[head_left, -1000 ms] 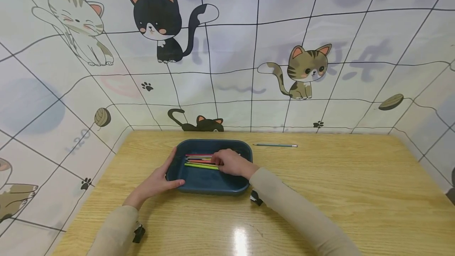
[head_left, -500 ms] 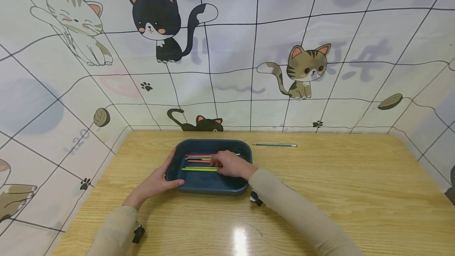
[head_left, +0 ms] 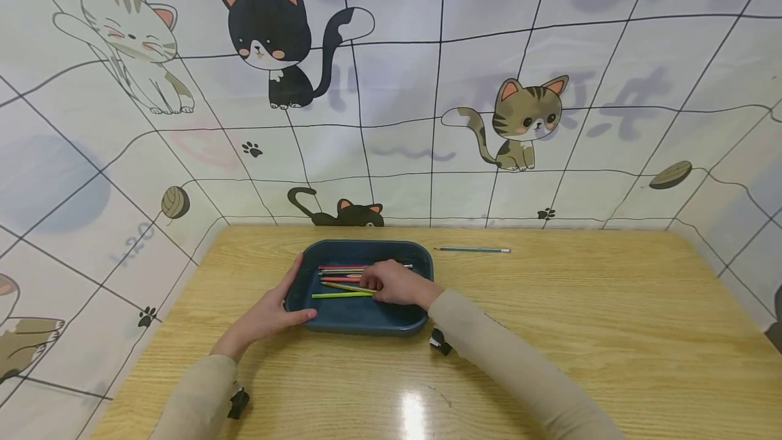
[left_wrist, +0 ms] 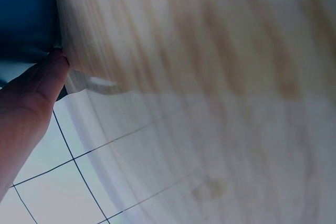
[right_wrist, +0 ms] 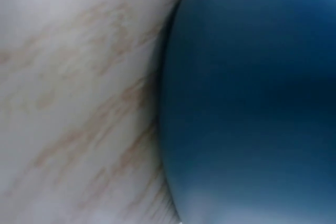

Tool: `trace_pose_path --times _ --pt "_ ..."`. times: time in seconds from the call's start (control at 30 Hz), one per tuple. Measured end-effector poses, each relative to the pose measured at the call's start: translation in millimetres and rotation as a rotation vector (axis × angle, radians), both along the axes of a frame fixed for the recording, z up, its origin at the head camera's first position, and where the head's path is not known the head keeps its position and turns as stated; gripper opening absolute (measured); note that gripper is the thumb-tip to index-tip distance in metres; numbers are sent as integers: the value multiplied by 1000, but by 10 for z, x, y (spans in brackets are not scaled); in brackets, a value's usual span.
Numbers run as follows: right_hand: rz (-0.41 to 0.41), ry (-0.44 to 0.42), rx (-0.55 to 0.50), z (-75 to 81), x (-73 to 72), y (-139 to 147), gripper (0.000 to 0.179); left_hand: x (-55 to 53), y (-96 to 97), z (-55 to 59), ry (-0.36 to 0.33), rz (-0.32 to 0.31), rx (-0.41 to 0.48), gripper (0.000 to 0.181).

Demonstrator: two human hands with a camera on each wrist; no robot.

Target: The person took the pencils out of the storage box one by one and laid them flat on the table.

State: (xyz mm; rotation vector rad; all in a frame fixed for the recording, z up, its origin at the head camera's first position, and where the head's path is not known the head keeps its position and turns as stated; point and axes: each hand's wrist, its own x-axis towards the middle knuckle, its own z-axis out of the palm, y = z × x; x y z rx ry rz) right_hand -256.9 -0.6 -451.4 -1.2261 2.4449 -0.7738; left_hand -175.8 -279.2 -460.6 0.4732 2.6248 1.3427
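tbh my L hand is just bracing the left end of the tray, fingers straight, thumb over the near rim, prob so it won't slide. R hand is curled in there, lower center of frame, pinching the gold pencil afaict (tips partly hidden), prob by its right end bc my arm's in from lower right. Rest sticks out left of my fingers, lime pencil just below, other pencils just above
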Motion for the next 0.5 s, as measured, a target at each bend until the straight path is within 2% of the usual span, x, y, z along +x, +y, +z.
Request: trace_pose_path --times 0.23,0.5 --pt "12 -69 -71 15 -8 21 22 0 -1 4 6 -2 -9 105" --pt "5 -87 -132 43 -6 36 24 25 17 34 36 -4 -37 104"
